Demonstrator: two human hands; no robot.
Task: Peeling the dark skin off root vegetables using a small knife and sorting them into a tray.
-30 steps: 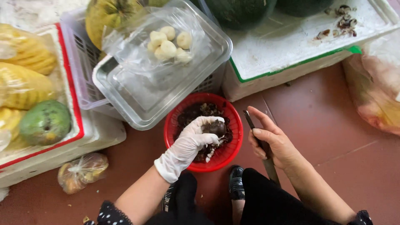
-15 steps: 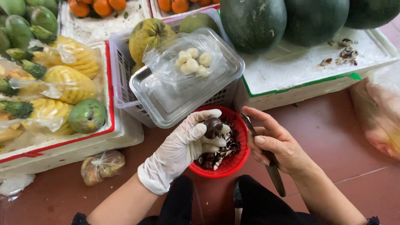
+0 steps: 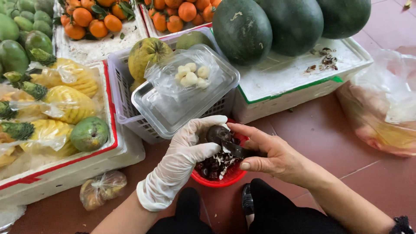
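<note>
over the red basket (image 3: 225, 178) at six o'clock: left hand (image 3: 190, 149), in a white glove, clamped on a dark round fruit (image 3: 218, 133); right hand (image 3: 273, 154), bare, closed on a knife (image 3: 236, 149), blade touching the fruit. in the basket, dark peelings. at twelve o'clock, a clear plastic tray (image 3: 173, 110) with a bag of peeled white pieces (image 3: 190, 76). at one o'clock, watermelons (image 3: 294, 21).

Left hand (image 3: 190, 149) in white disposable glove, forearm bare, reaching in from lower left, fingers curled, thumb and fingertips pinched closed; right hand (image 3: 271, 154) bare, entering from lower right, palm down, thumb tucked beneath, index finger extended toward left fingertips; hands nearly touching, wrists level
</note>
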